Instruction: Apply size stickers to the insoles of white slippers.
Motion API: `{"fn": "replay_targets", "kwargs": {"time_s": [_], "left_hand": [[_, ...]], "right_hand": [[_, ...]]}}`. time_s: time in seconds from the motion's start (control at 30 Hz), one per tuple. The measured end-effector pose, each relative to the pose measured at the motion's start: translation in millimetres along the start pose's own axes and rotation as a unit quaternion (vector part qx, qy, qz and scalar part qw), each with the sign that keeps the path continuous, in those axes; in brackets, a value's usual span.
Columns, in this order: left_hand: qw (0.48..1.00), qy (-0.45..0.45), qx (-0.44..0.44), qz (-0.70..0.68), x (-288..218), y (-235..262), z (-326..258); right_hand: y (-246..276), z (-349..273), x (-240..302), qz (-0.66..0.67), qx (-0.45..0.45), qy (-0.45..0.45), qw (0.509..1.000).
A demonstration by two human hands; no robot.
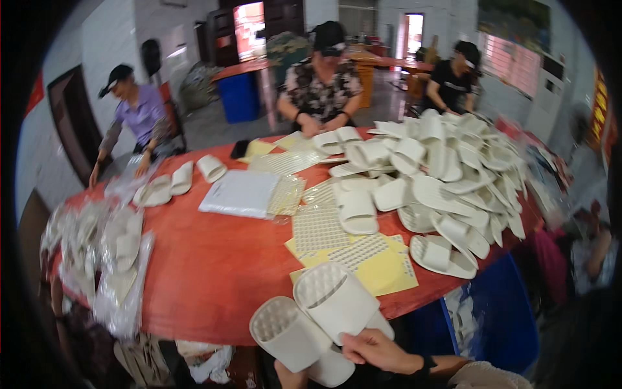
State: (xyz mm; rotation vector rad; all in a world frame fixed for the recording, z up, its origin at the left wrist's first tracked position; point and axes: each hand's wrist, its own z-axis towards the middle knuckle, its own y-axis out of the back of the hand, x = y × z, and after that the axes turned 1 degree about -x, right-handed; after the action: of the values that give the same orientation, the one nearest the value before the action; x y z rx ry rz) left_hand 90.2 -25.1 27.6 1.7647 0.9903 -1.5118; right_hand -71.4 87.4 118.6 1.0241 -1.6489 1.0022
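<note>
A pair of white slippers (317, 318) is being held soles-up by the right hand (379, 350) pinching the upper one, the left hand hidden beneath, while ahead a heap of loose slippers (447, 175) is awaiting handling and bagged pairs (103, 259) are lying leftward.

The right hand (376, 350) grips two white slippers (317, 318), soles up. Beyond, a slipper pile (453, 175) covers the red worktop (214, 266).
</note>
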Motion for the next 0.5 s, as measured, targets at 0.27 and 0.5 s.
{"fn": "replay_targets", "kwargs": {"time_s": [0.27,0.5], "left_hand": [[0.964,-0.037,-0.23,-0.129,-9,97,14],[0.777,-0.112,-0.394,0.478,11,125,59]], "right_hand": [[-99,82,-8,0.098,0.156,-0.03,0.982],[-109,148,-31,-0.019,0.088,0.009,0.996]]}}
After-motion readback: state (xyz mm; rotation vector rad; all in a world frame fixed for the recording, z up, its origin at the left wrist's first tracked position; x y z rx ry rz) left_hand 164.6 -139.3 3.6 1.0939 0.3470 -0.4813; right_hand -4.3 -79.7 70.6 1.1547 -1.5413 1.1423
